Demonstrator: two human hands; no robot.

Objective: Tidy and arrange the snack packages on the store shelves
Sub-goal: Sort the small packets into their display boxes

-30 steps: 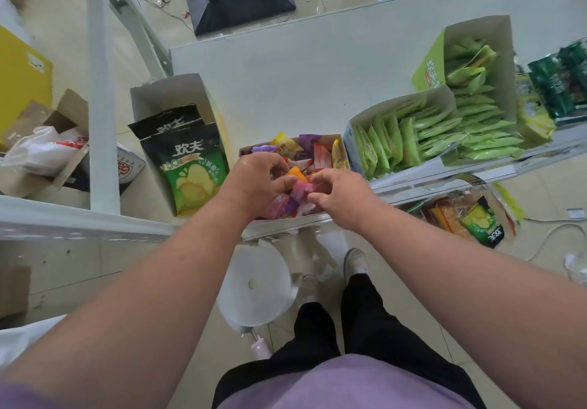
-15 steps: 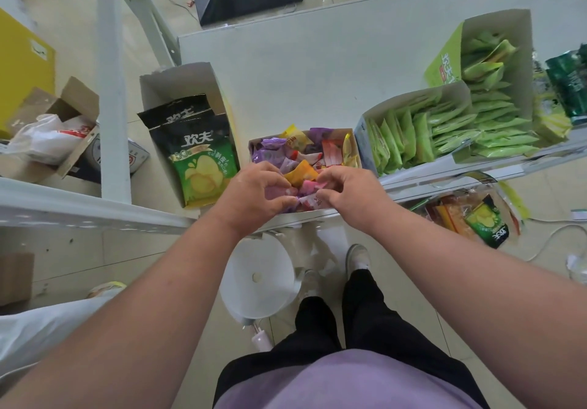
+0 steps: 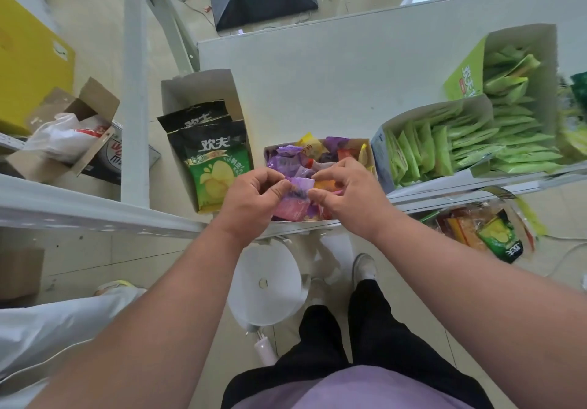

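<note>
Both hands met over the small open cardboard box (image 3: 365, 144) of mixed sweets at the front edge of the pale metal shelf (image 3: 317, 90). The left hand (image 3: 251, 202) and the right hand (image 3: 346, 192) each pinched an end of one small lilac foil snack packet (image 3: 301, 186), thumb against curled fingers, so the packet was held stretched between them just above the heap. Directly beneath the grip lay a pink wrapper (image 3: 290, 210) and, just to the right of it, an orange one (image 3: 324, 184); more purple packets (image 3: 282, 162) were piled a little beyond the fingers, toward the back of the box.

To the left of the grip stood a tall white carton (image 3: 197, 90) with black-and-green crisp bags (image 3: 216, 160) upright in it. To the right, a carton (image 3: 381, 160) of pale green sachets (image 3: 444, 141) sat touching the sweet box, with a second green-printed carton (image 3: 467, 78) behind it.

I judged the step in hand to be sorting this jumbled box: one packet lifted and squared up while the rest remained in disorder. The next move would seem to call for setting the lilac packet down flat or on edge among its own colour at the far side, then reaching back for the loose pink and orange ones under the hands. The foil looked slippery and light, so a gentle pinch should do.
</note>
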